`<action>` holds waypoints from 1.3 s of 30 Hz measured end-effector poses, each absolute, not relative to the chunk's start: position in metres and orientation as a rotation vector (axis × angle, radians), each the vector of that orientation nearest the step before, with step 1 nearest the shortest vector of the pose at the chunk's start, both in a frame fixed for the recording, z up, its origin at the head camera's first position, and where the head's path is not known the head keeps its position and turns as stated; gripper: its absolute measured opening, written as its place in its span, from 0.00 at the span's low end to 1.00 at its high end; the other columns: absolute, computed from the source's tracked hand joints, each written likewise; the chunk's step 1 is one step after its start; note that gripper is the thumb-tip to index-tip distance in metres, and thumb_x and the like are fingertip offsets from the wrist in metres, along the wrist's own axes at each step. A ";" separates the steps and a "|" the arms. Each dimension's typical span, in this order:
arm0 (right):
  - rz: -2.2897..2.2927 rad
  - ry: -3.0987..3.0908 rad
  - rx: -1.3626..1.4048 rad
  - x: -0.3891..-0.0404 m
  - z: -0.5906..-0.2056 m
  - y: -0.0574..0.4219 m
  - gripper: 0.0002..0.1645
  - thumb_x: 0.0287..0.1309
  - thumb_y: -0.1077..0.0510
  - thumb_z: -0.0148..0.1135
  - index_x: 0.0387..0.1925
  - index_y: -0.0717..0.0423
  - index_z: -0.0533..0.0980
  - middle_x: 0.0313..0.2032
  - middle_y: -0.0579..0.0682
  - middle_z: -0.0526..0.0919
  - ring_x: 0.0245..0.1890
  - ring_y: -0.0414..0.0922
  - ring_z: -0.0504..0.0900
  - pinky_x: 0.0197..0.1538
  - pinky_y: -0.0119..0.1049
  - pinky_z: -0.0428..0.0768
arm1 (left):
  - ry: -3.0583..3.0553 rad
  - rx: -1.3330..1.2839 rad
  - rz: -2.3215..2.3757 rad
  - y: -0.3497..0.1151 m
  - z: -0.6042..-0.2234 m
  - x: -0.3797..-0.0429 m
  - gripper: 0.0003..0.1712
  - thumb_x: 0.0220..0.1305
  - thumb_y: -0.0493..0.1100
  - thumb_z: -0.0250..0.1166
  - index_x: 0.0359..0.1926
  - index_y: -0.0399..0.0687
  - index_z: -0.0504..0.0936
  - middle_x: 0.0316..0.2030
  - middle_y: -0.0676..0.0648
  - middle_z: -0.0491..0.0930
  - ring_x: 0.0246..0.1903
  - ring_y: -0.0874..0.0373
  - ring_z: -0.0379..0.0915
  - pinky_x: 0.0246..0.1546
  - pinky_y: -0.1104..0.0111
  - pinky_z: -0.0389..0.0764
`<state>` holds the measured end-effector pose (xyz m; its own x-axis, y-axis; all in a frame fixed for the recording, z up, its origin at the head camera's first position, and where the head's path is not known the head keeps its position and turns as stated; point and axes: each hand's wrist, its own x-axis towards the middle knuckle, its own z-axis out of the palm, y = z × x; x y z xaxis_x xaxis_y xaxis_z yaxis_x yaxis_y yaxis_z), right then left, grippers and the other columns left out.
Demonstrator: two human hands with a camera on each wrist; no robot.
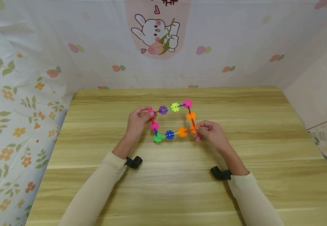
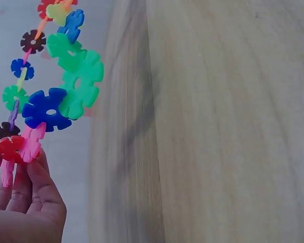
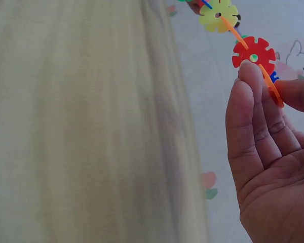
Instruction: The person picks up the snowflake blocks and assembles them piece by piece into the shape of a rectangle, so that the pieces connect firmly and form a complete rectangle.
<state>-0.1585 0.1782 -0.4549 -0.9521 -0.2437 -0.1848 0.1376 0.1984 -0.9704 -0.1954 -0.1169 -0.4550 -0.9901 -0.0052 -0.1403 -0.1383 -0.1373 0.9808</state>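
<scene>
A rectangular loop of notched plastic snowflake discs (image 1: 169, 135), slotted together in many colours, is held up above the table. At its upper left corner my left hand (image 1: 136, 124) pinches a pink disc (image 1: 151, 113) between thumb and fingers. My right hand (image 1: 212, 133) pinches an orange disc (image 1: 193, 129) at the lower right corner. In the left wrist view, large green discs (image 2: 81, 83) and a blue disc (image 2: 46, 110) stand out near the hand. The right wrist view shows a red disc (image 3: 254, 55) just beyond the fingertips.
The loop is over a wood-grain table (image 1: 177, 188). Behind it hangs a pale cloth (image 1: 222, 37) with a rabbit print, and a floral cloth (image 1: 16, 110) covers the left side. Black camera mounts (image 1: 134, 162) sit at both wrists.
</scene>
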 end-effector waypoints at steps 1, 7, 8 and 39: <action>-1.805 2.185 -0.099 -0.157 -0.456 0.178 0.14 0.69 0.58 0.56 0.40 0.69 0.74 0.30 0.64 0.84 0.24 0.45 0.83 0.34 0.39 0.85 | 1.994 -0.168 2.300 -0.116 -0.455 -0.196 0.21 0.65 0.35 0.65 0.57 0.31 0.74 0.34 0.48 0.87 0.35 0.59 0.85 0.43 0.66 0.84; -1.778 2.176 -0.070 -0.152 -0.465 0.178 0.14 0.69 0.58 0.57 0.41 0.69 0.74 0.30 0.65 0.84 0.24 0.46 0.83 0.33 0.40 0.85 | 2.037 -0.209 2.231 -0.113 -0.457 -0.201 0.20 0.65 0.36 0.65 0.56 0.31 0.76 0.31 0.51 0.83 0.31 0.62 0.82 0.40 0.70 0.83; -1.771 2.171 -0.065 -0.152 -0.466 0.178 0.14 0.69 0.58 0.57 0.41 0.69 0.75 0.30 0.65 0.84 0.24 0.46 0.83 0.33 0.40 0.85 | 2.056 -0.221 2.211 -0.112 -0.458 -0.202 0.20 0.65 0.36 0.65 0.55 0.32 0.76 0.31 0.51 0.82 0.31 0.63 0.81 0.40 0.70 0.83; -1.511 2.187 0.003 -0.161 -0.481 0.177 0.19 0.70 0.59 0.53 0.50 0.75 0.71 0.27 0.55 0.83 0.24 0.42 0.83 0.31 0.36 0.85 | 2.193 -0.229 1.949 -0.111 -0.470 -0.216 0.19 0.69 0.42 0.59 0.58 0.39 0.77 0.48 0.44 0.81 0.46 0.55 0.78 0.47 0.66 0.81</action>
